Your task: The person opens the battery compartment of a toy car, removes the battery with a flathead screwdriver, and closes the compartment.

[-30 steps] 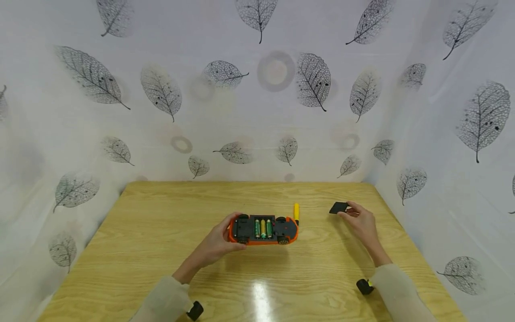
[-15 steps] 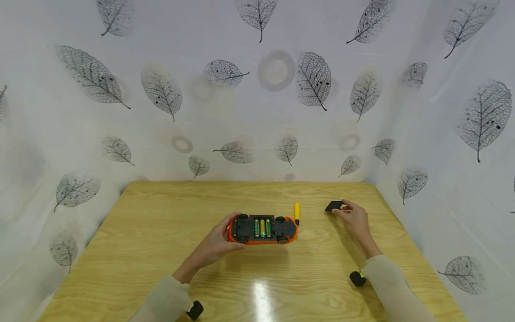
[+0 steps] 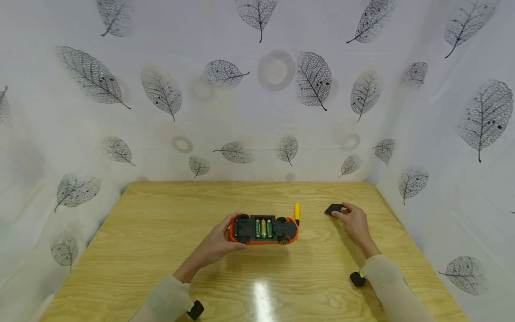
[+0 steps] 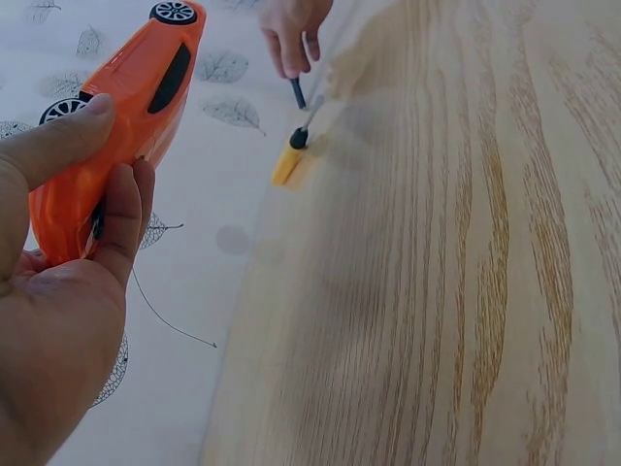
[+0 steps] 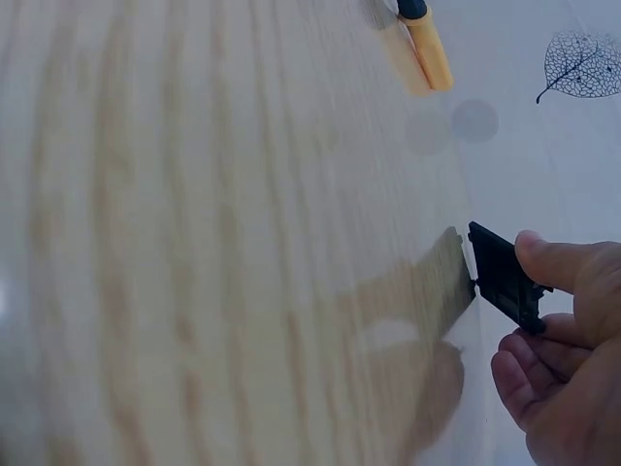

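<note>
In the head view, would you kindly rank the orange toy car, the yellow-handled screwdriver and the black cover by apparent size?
1. orange toy car
2 and 3. yellow-handled screwdriver and black cover look alike in size; cover partly hidden by the right hand.

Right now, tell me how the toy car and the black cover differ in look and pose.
The toy car is orange with black wheels; the black cover is one flat dark piece. The toy car is far larger than the black cover. The toy car lies underside up, batteries showing, gripped at its end by the left hand; the black cover is pinched by the right hand at the table. Both are held.
</note>
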The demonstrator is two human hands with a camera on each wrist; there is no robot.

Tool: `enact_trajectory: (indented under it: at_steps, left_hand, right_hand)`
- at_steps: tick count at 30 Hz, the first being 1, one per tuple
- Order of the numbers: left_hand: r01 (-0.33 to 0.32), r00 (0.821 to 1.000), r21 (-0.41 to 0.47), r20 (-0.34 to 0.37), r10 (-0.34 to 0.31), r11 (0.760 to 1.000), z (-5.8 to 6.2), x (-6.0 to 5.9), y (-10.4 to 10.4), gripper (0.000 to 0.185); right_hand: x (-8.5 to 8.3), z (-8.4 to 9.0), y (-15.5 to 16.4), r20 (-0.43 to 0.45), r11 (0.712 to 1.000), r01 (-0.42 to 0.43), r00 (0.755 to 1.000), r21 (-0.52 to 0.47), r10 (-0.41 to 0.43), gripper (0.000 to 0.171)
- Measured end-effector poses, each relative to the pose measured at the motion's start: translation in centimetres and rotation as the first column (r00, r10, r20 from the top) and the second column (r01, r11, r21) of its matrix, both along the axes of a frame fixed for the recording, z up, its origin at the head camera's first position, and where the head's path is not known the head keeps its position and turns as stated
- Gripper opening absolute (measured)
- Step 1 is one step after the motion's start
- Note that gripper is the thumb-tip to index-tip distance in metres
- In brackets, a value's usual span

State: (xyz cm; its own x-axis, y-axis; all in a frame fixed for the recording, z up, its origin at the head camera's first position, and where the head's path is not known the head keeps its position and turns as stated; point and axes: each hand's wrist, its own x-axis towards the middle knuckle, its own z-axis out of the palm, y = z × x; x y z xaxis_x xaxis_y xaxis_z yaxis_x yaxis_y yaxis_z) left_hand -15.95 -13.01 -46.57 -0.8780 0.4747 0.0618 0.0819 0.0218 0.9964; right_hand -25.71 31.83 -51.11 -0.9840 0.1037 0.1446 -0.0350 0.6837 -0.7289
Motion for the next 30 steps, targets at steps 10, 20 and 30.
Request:
enact_trajectory:
  at_steps: [10,20,30]
  left_hand:
    - [0.009,1.0,0.017,0.006,-0.009,1.0,-0.11,0.0,-0.05,0.089]
    - [0.002,1.0,0.006,0.009,-0.002,1.0,-0.28,0.04,-0.09,0.088]
    - [0.002,1.0,0.018,0.024,-0.003,1.0,-0.37,0.04,-0.15,0.089]
  right_hand:
    - [-0.35,-0.26,0.15,-0.002,0.994,-0.038,0.999,0.107,0.039,0.065]
    - [-0.37,-0.66,0.26,-0.046,0.976,-0.084,0.994,0.202,0.095,0.064]
    - [0.23,-0.26,-0.11,-0.035,0.967,-0.1,0.993,0.234,0.111,0.063]
